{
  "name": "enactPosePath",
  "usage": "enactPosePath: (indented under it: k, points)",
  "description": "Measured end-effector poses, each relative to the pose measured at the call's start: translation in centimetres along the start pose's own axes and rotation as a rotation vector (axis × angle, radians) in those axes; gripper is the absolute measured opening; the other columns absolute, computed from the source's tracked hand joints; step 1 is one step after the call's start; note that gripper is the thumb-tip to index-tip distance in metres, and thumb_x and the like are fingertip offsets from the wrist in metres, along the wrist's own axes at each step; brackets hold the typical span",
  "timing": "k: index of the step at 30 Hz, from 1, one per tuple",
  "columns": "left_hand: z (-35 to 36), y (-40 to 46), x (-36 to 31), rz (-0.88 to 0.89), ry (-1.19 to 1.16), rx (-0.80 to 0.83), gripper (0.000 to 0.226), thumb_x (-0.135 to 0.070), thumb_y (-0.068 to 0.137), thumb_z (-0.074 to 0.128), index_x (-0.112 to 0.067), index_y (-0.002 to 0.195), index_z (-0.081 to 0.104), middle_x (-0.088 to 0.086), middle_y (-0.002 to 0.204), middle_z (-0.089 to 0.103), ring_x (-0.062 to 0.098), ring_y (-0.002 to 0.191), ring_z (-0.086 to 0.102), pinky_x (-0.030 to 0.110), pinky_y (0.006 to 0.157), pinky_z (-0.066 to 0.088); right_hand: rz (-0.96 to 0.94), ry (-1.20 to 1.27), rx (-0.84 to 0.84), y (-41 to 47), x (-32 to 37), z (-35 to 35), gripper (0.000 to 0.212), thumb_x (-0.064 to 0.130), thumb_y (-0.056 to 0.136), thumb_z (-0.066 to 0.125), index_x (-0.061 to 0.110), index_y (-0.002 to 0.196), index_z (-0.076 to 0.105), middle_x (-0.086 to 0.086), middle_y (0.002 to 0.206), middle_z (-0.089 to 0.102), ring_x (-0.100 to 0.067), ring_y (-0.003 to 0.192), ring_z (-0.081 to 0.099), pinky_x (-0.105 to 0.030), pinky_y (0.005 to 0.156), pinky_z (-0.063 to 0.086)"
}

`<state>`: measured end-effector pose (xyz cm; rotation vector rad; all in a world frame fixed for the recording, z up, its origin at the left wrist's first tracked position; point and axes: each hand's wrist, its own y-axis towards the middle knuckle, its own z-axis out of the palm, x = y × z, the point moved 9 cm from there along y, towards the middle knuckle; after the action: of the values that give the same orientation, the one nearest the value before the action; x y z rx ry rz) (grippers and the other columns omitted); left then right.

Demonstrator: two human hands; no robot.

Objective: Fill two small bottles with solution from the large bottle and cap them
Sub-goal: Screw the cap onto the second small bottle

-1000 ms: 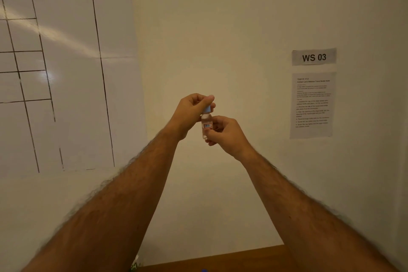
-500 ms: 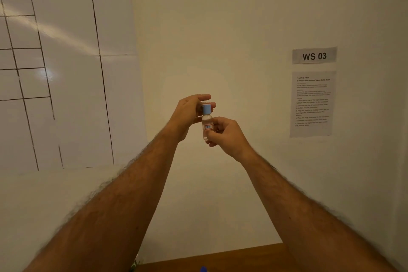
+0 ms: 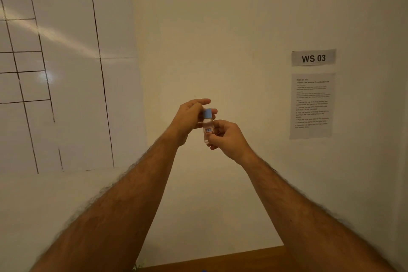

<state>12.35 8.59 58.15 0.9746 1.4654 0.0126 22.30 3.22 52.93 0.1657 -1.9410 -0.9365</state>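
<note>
- Cream wall point(image 3: 220, 40) fills most of the view, with a gridded white sheet point(image 3: 66, 73) on its left part.
- A strip of wooden table point(image 3: 220, 260) is seen at the bottom edge.
- A "WS 03" sign point(image 3: 313, 57) is fixed above a printed instruction sheet point(image 3: 311, 105) at the right.
- The small bottle point(image 3: 208, 127) is held upright in mid-air, gripped by the right hand point(image 3: 228, 138).
- Its blue cap point(image 3: 207, 113) is pinched by the left hand point(image 3: 189, 118).

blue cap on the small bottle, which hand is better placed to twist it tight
Left. The left hand has its fingers at the blue cap, while the right hand grips the small bottle body upright.
</note>
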Motion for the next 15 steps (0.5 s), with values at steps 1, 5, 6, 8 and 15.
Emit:
enactPosePath:
  k: [1, 5, 6, 8, 15]
  points:
    - [0.2, -0.1, 0.1, -0.009, 0.007, 0.017, 0.035, -0.02, 0.105, 0.028, -0.016, 0.125, 0.055, 0.005, 0.112, 0.069, 0.019, 0.1, 0.067, 0.03, 0.083, 0.057, -0.002, 0.003, 0.0, 0.0, 0.0, 0.1, 0.022, 0.014, 0.088, 0.065, 0.023, 0.107, 0.062, 0.0, 0.083, 0.069, -0.02, 0.073, 0.069, -0.03, 0.066, 0.061]
    - [0.2, 0.1, 0.3, -0.021, 0.004, -0.017, 0.033, -0.035, 0.1, 0.047, -0.014, 0.12, 0.062, 0.004, 0.114, 0.065, 0.021, 0.105, 0.062, 0.038, 0.089, 0.055, -0.006, 0.024, 0.008, 0.0, 0.1, 0.3, 0.022, 0.014, 0.087, 0.065, 0.023, 0.108, 0.063, 0.0, 0.083, 0.07, -0.02, 0.073, 0.069, -0.031, 0.066, 0.061]
    - [-0.1, 0.2, 0.3, -0.001, 0.005, -0.045, 0.032, -0.037, 0.095, 0.056, -0.013, 0.117, 0.063, 0.004, 0.108, 0.065, 0.021, 0.103, 0.062, 0.038, 0.088, 0.056, -0.003, 0.029, 0.011, 0.0, 0.1, 0.3, 0.023, 0.014, 0.087, 0.065, 0.022, 0.109, 0.063, 0.0, 0.084, 0.07, -0.021, 0.074, 0.07, -0.032, 0.067, 0.061]
    - [-0.6, 0.2, 0.2, 0.029, -0.006, -0.081, 0.032, -0.032, 0.087, 0.069, -0.014, 0.113, 0.064, 0.006, 0.099, 0.065, 0.022, 0.097, 0.064, 0.039, 0.086, 0.057, -0.004, 0.021, 0.015, -0.1, 0.1, 0.4, 0.025, 0.014, 0.087, 0.065, 0.022, 0.111, 0.063, -0.001, 0.086, 0.07, -0.02, 0.075, 0.07, -0.033, 0.068, 0.061]
    - [-0.5, 0.1, 0.6, 0.024, -0.033, -0.031, 0.031, -0.014, 0.098, 0.051, -0.016, 0.128, 0.055, 0.008, 0.108, 0.072, 0.02, 0.096, 0.071, 0.032, 0.081, 0.058, -0.005, 0.004, 0.016, -0.2, -0.1, 0.1, 0.023, 0.013, 0.088, 0.064, 0.022, 0.109, 0.062, -0.003, 0.086, 0.07, -0.021, 0.075, 0.069, -0.033, 0.068, 0.061]
